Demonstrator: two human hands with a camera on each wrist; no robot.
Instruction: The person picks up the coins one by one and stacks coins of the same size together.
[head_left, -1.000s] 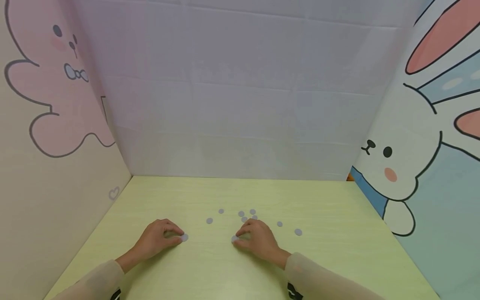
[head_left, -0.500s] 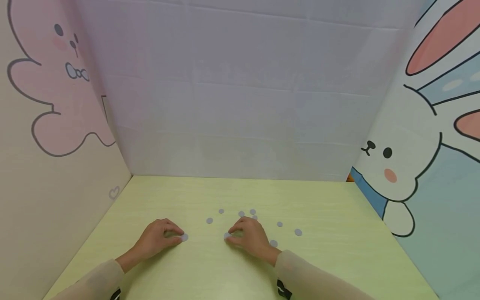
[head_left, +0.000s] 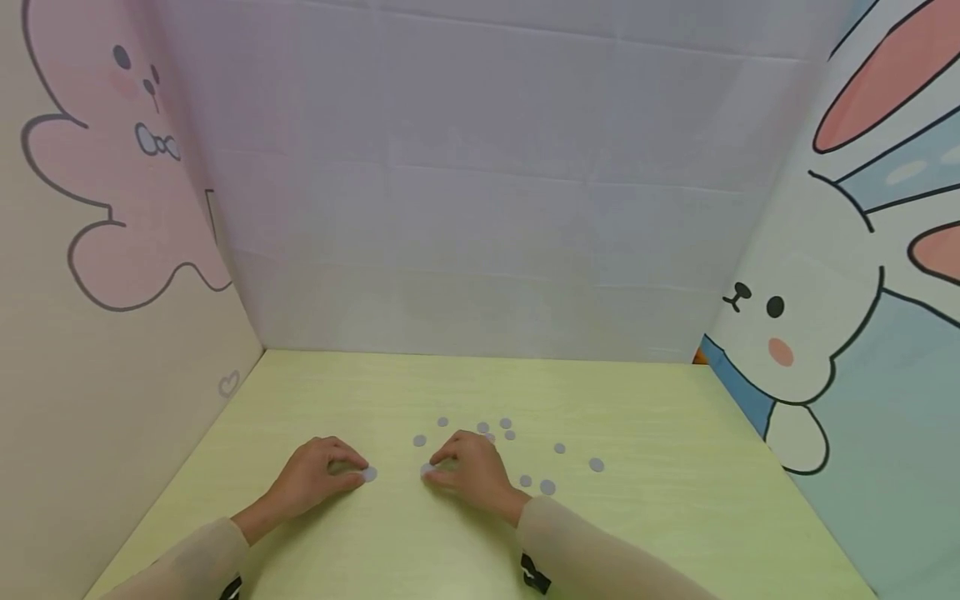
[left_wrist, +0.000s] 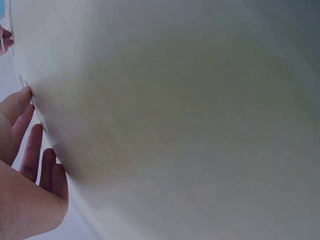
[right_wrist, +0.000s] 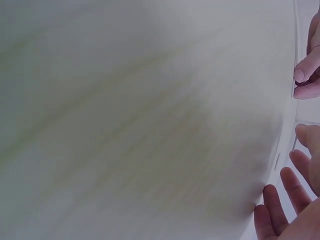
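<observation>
The left hand (head_left: 307, 479) and right hand (head_left: 476, 475) each pinch a gray disc (head_left: 371, 474) on the counter (head_left: 375, 550). Probably light and stiff, each disc looks best held by its rim.

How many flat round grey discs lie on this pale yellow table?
12: one disc at the left hand, one disc at the right hand, two discs past its fingertips, four discs clustered beyond it, four discs to its right. That hand may hide more.
</observation>
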